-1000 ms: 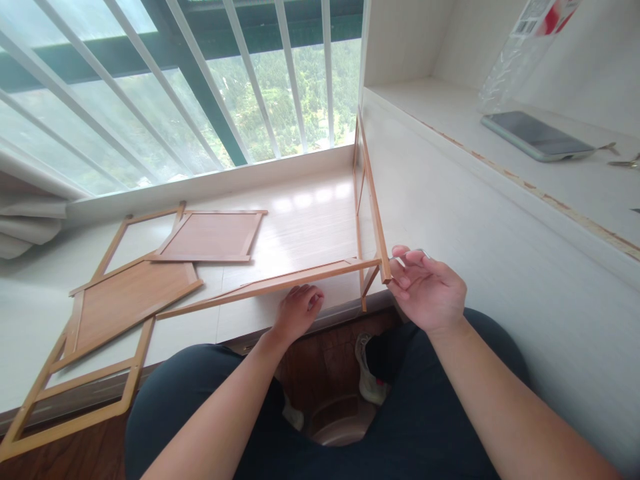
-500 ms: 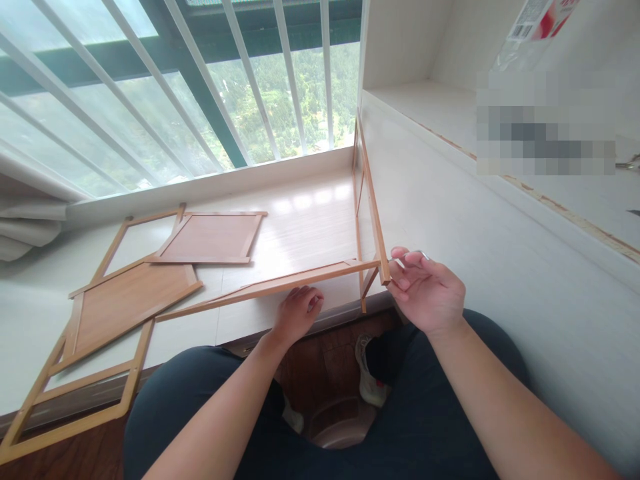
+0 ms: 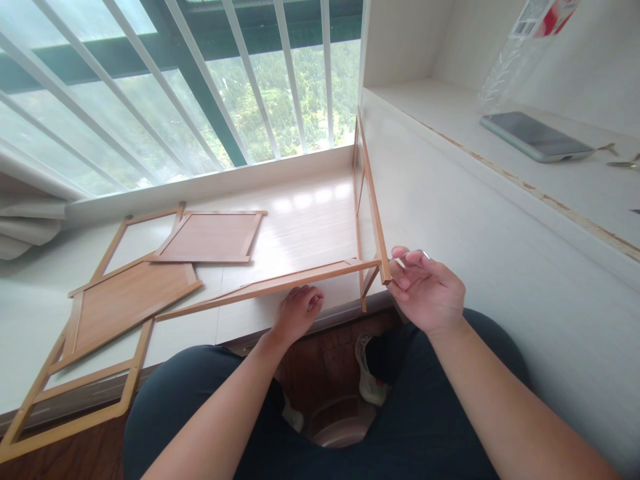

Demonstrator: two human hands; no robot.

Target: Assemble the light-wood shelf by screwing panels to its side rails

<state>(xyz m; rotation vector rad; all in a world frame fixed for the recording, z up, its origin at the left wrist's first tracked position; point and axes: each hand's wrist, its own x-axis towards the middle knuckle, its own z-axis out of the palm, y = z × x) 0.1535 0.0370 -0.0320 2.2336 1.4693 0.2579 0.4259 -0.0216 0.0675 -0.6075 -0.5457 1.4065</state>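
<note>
My right hand (image 3: 430,293) pinches a thin silver Allen key (image 3: 424,255), whose bent end shows above the fingers. Its other end meets the outer side of an upright wooden side frame (image 3: 376,207), close to the near corner. A wooden panel (image 3: 300,275) on its edge joins that frame and runs off to the left. My left hand (image 3: 299,312) is closed just below this panel, fingers curled in; what they hold, if anything, is hidden.
Left on the white ledge (image 3: 310,233) lie a small wooden panel (image 3: 215,237), a larger panel (image 3: 130,300) and an open wooden frame (image 3: 135,373) overhanging the edge. The right shelf holds a phone (image 3: 540,133), a plastic bottle (image 3: 520,60) and small metal pieces (image 3: 623,163).
</note>
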